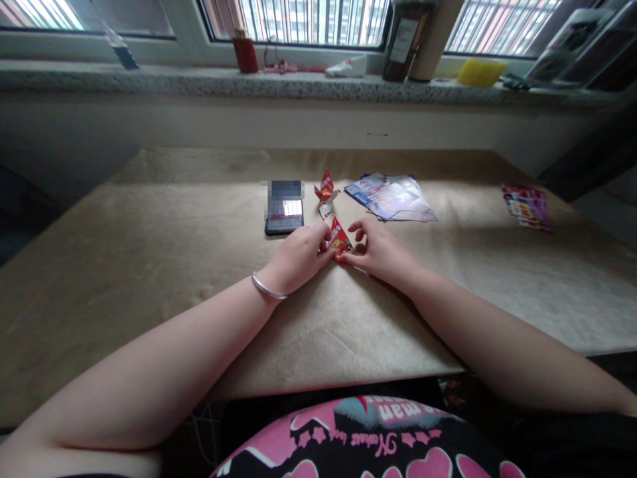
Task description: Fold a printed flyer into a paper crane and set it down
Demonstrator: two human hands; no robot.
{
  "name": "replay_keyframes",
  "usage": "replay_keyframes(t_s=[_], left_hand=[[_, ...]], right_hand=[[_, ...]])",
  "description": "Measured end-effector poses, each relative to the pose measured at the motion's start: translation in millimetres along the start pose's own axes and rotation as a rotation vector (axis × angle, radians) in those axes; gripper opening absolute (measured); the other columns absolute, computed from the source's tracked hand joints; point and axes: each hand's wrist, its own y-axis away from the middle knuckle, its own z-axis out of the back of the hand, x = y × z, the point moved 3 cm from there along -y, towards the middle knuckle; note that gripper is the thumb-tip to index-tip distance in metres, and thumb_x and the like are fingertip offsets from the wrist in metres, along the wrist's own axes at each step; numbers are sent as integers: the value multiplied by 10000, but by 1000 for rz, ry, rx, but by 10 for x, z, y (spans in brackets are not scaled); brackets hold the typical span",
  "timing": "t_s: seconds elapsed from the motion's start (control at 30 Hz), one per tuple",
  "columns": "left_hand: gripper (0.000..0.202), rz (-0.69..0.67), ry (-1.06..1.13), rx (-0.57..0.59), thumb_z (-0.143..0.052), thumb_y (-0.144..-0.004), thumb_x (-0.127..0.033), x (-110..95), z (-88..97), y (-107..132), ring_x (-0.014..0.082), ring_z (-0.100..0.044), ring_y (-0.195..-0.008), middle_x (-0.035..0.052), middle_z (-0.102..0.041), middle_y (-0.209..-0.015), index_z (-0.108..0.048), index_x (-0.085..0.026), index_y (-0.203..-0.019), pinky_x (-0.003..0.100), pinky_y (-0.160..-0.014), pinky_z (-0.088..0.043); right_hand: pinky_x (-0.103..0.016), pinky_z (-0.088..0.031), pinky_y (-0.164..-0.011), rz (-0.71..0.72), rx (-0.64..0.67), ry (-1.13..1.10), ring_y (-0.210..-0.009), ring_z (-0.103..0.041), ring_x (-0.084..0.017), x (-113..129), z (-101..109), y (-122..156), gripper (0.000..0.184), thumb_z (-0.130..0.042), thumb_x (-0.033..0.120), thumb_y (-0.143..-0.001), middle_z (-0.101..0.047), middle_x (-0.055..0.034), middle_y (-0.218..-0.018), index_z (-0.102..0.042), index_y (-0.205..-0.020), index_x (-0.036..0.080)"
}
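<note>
While your left hand (301, 252) pinches the left edge of the red folded paper (339, 234), your right hand (381, 249) sets its thumb at the lower right corner, index finger lifted clear; whether that hand grips cannot be told. The paper sits between both hands, above or on the surface (164, 265), its long axis running away from you, point toward the folded paper figure (326, 188) just beyond. Neither hand is plainly nearer; your left covers more of its edge.
</note>
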Motion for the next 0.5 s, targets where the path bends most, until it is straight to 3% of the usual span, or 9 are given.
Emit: replay_keyframes(t_s=[0.13, 0.3, 0.5], left_hand=[[81, -71, -25, 45, -595, -830, -232, -16, 1, -6, 150, -526, -719, 25, -599, -770, -562, -159, -843, 254, -656, -390], [122, -132, -104, 43, -526, -875, -241, -50, -4, 7, 169, -538, -785, 49, -599, -813, -602, -157, -921, 276, -729, -423], [166, -184, -175, 68, -500, -895, -239, -70, -15, 43, 180, -542, -858, 74, -602, -923, -632, -166, -965, 309, -782, -447]], right_hand=[[-293, -447, -626, 113, -14, 9, -728, -532, -150, 13, 9, 3, 328, -708, 379, -702, -554, -59, -952, -583, -944, 197], [-351, -437, -817, 342, -50, 184, -888, -525, -208, 69, 66, 21, 118, -661, 330, -775, -603, -64, -899, -683, -787, 215], [-328, -440, -808, 564, 56, 285, -856, -535, -199, 183, 85, 79, 135, -580, 233, -833, -675, -46, -888, -712, -855, 213]])
